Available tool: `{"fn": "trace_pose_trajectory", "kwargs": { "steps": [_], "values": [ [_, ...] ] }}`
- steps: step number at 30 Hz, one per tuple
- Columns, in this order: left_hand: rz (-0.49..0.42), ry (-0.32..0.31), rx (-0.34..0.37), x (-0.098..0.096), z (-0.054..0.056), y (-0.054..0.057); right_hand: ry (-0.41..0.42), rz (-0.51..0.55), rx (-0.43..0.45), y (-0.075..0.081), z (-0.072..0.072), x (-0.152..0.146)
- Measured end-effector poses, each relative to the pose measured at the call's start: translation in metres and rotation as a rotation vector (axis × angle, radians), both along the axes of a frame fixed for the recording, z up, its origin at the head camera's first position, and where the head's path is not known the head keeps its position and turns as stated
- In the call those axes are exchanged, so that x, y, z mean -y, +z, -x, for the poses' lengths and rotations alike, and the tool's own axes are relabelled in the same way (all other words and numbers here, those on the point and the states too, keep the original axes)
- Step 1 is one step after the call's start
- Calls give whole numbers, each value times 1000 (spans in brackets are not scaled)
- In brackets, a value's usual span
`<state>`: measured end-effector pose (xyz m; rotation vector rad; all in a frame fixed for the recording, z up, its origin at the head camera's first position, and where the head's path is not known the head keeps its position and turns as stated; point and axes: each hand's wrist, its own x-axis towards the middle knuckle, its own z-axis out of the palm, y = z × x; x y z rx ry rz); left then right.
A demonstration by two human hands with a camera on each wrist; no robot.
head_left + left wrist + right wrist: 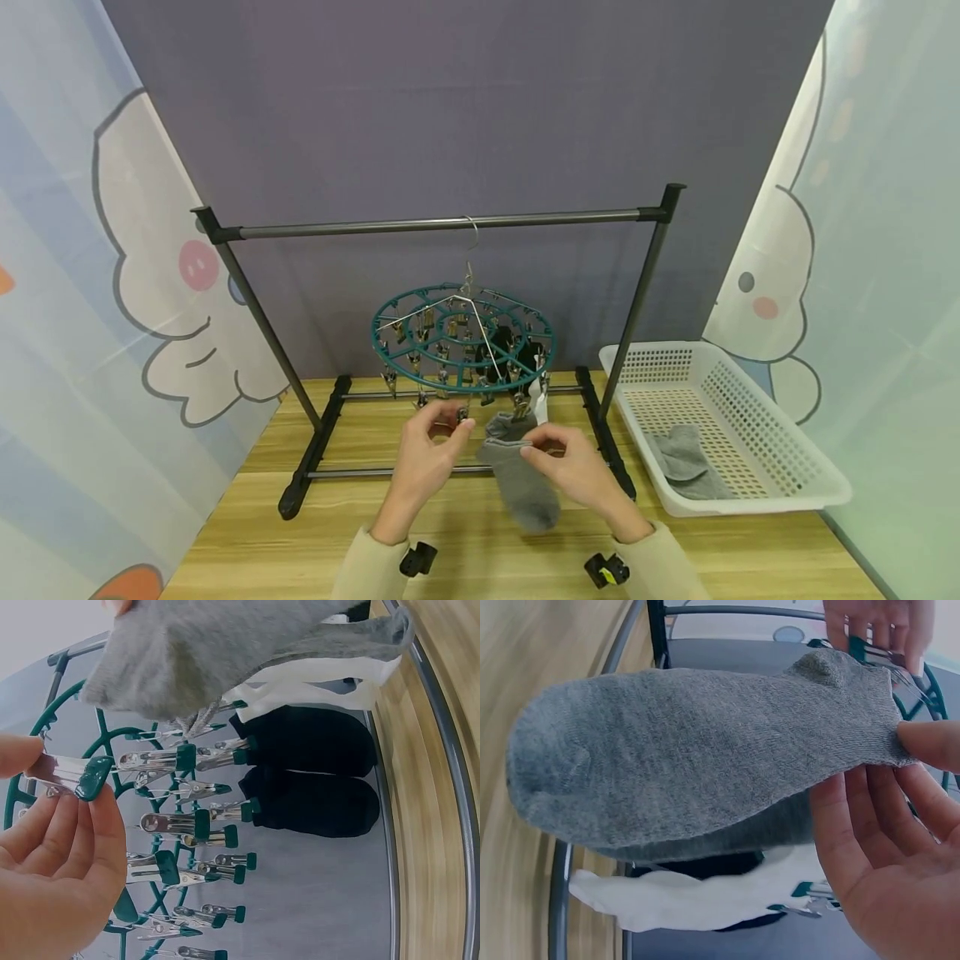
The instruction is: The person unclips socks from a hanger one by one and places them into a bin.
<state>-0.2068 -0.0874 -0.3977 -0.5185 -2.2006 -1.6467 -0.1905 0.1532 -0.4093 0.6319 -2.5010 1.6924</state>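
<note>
My left hand (426, 457) pinches a metal clip with a green tip (73, 775) between thumb and fingers. The clip is at the front edge of a round green hanger (450, 389). To the right, my right hand (577, 473) pinches the cuff of a grey sock (697, 750), whose toe hangs down over the table. The sock is apart from the pinched clip. More grey cloth (780, 825) shows behind this sock, partly hidden by it. Black socks (315, 802) and a white sock (682, 900) hang from clips farther back.
The hanger hooks over the metal bar (345, 227) of a rack with black feet (296, 496). Several other clips (176, 823) dangle from it. At the right, a white plastic basket (757, 506) holds grey socks (686, 458). A grey curtain (465, 108) stands behind.
</note>
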Motion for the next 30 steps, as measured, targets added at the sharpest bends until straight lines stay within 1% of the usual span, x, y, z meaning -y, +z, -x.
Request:
{"fn": "trace_pose_trajectory", "kwargs": {
  "steps": [3, 10, 17, 22, 30],
  "values": [
    [-16, 4, 14, 0, 0, -1, -14, -2, -2, 4, -3, -6],
    [-18, 19, 20, 1, 1, -3, -38, 38, -89, 11, -2, -17],
    [-10, 40, 24, 3, 1, -3, -99, 21, -79, 25, -5, -28],
    [-8, 68, 1, 4, 2, -5, -125, 8, -121, 30, -7, -37],
    [-15, 105, -21, 7, 4, -8, -235, -10, -191, 37, -9, -50]
  ]
}}
